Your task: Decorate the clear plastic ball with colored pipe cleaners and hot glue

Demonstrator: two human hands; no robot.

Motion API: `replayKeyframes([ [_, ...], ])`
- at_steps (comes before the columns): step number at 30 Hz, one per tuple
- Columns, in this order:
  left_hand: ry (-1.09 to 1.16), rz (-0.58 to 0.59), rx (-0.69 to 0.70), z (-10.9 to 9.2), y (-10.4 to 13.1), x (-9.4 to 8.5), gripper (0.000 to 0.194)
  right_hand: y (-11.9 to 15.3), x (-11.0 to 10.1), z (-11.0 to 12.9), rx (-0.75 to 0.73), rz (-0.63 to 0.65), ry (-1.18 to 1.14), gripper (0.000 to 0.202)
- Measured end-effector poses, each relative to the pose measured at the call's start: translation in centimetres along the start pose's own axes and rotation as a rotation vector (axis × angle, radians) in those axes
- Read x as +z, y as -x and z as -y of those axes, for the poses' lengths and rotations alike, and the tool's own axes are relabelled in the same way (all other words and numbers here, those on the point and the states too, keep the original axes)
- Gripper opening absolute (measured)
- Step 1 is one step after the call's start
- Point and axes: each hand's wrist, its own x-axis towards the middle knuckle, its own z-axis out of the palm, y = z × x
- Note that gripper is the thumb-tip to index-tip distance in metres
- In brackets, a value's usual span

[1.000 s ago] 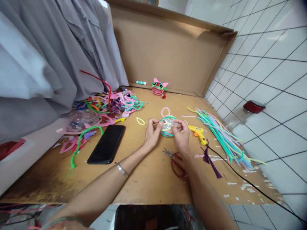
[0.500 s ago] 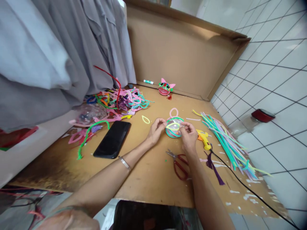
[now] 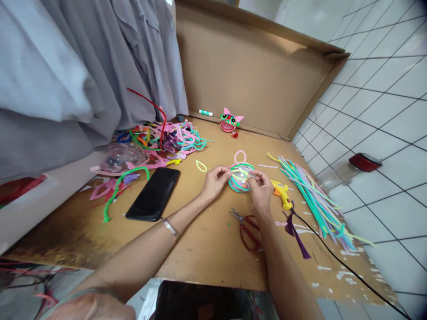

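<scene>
Both hands meet over a clear round plastic form [image 3: 239,188] ringed with green pipe cleaner, lying on the table. My left hand [image 3: 215,182] pinches the left end of a pale yellow pipe cleaner loop [image 3: 236,178]. The fingers of my right hand [image 3: 261,189] are closed at the loop's other end, above the form's right side; their tips are small and partly hidden. A pink pipe cleaner loop [image 3: 235,158] stands out behind the form. To the left lies a second yellow loop [image 3: 197,165], untouched.
Red-handled scissors [image 3: 247,235] and a yellow glue gun [image 3: 283,194] with a black cord lie near my right arm. Beyond are bundled pipe cleaners [image 3: 308,195]. A phone [image 3: 153,195] and tangled pipe cleaners [image 3: 173,138] lie left; a finished animal head [image 3: 228,121] sits behind.
The yellow loop has tilted and looks narrower between my fingers. Both hands stay at the round form, and the whole view has shifted slightly.
</scene>
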Motion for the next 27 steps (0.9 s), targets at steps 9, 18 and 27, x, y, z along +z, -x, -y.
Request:
replayKeyframes([
  [9, 0.102, -0.057, -0.077, 0.14, -0.32, 0.35, 0.024, -0.05, -0.1, -0.12, -0.012, -0.001, 0.02, 0.026],
  [18, 0.097, -0.066, -0.048, 0.36, -0.46, 0.4, 0.025, 0.22, 0.08, 0.31, -0.009, -0.008, 0.007, 0.026],
  [27, 0.105, -0.066, -0.012, 0.01, -0.41, 0.39, 0.025, 0.55, 0.06, 0.69, -0.127, 0.042, 0.042, 0.022],
])
